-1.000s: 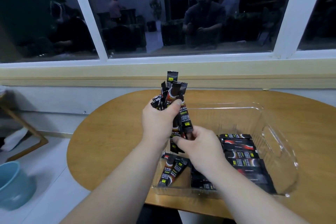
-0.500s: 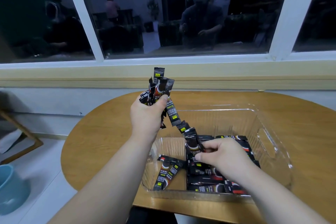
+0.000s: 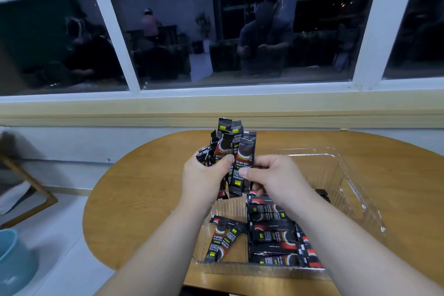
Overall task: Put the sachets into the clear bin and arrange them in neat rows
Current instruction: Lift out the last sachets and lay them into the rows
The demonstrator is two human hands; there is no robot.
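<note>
The left hand (image 3: 204, 180) grips a bundle of sachets (image 3: 227, 144) upright, fingers curled round their lower halves, above the near left part of the clear bin (image 3: 355, 199). The right hand (image 3: 276, 178) pinches one sachet (image 3: 243, 163) at the bundle's right edge, thumb pressed on its front. In the bin, a stacked row of sachets (image 3: 274, 235) lies crosswise along the middle, and a few loose sachets (image 3: 221, 240) lie askew in the near left corner. The bin stands on the round wooden bench (image 3: 144, 199) below a window (image 3: 240, 31).
</note>
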